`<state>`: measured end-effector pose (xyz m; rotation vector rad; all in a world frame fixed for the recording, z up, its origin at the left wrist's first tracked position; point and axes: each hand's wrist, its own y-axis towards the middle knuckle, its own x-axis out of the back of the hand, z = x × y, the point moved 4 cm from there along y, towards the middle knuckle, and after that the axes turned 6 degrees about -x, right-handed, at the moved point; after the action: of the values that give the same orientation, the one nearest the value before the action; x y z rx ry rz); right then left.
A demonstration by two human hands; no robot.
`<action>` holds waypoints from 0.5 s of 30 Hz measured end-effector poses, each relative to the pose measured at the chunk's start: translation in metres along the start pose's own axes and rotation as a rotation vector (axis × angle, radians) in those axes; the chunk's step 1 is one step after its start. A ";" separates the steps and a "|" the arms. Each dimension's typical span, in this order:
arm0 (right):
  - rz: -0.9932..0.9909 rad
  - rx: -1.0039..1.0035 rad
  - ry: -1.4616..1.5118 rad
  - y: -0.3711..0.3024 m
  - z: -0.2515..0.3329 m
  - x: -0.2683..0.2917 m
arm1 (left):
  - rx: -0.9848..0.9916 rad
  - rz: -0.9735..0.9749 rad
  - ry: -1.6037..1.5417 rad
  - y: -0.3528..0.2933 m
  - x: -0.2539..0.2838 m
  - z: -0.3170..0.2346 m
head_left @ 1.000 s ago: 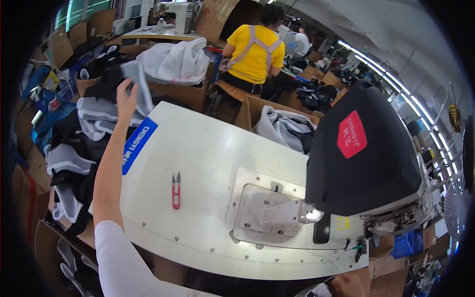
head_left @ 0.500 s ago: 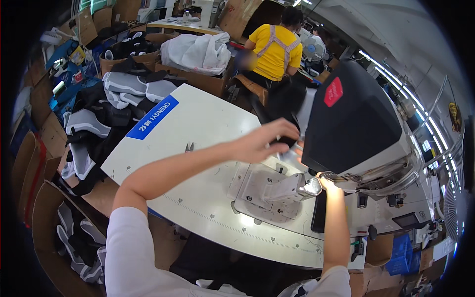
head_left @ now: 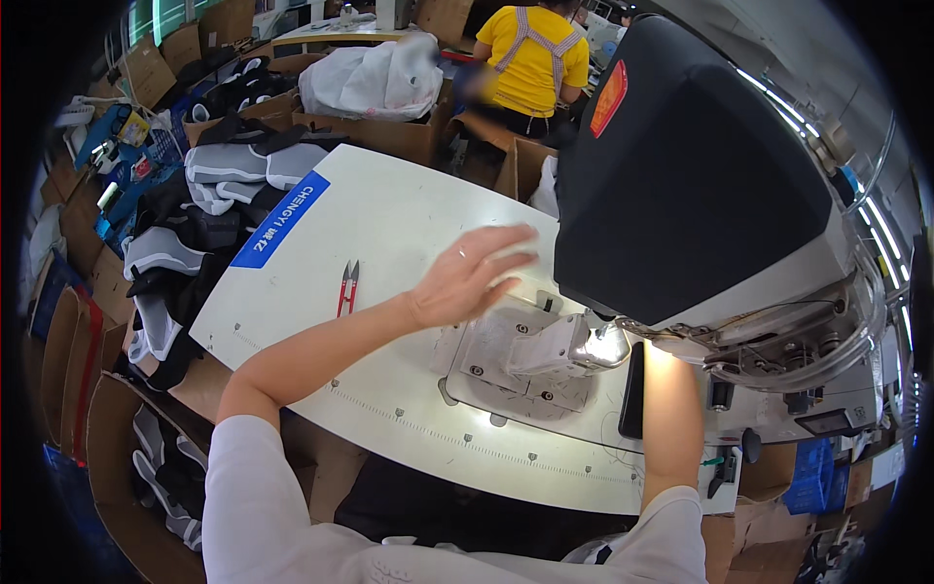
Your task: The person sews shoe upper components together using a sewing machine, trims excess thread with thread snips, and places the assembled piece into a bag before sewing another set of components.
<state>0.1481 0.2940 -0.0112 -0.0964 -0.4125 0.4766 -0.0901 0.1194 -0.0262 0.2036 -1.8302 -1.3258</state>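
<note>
Shot through the left head-worn fisheye, looking down and forward across the tabletop point(head_left: 409, 209), close up to the machine point(head_left: 700, 185).

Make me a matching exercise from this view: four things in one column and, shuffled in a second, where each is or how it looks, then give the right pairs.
Things
1. Left hand
2. Thread snips
3. Blue label
4. White sack

Descriptions
A. Runs along the left edge of the white table
B. Bulges above a cardboard box beyond the table
C. Raised over the table, fingers apart
D. Red-handled, lying on the tabletop

Pairs: 1-C, 2-D, 3-A, 4-B
</note>
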 end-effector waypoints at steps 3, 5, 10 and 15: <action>0.006 -0.014 0.009 -0.002 0.000 0.008 | 0.049 0.132 0.334 -0.003 0.000 0.033; 0.003 -0.023 0.017 -0.003 0.000 0.011 | 0.004 0.231 0.537 0.009 -0.001 0.051; -0.008 -0.032 0.037 -0.009 -0.004 0.017 | 0.005 0.210 -0.008 0.045 -0.005 0.059; -0.026 -0.028 0.068 -0.016 -0.005 0.026 | -0.325 0.277 0.370 0.063 -0.024 0.054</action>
<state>0.1779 0.2920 -0.0038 -0.1342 -0.3537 0.4406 -0.0924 0.1983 0.0095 0.0163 -1.2646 -1.2703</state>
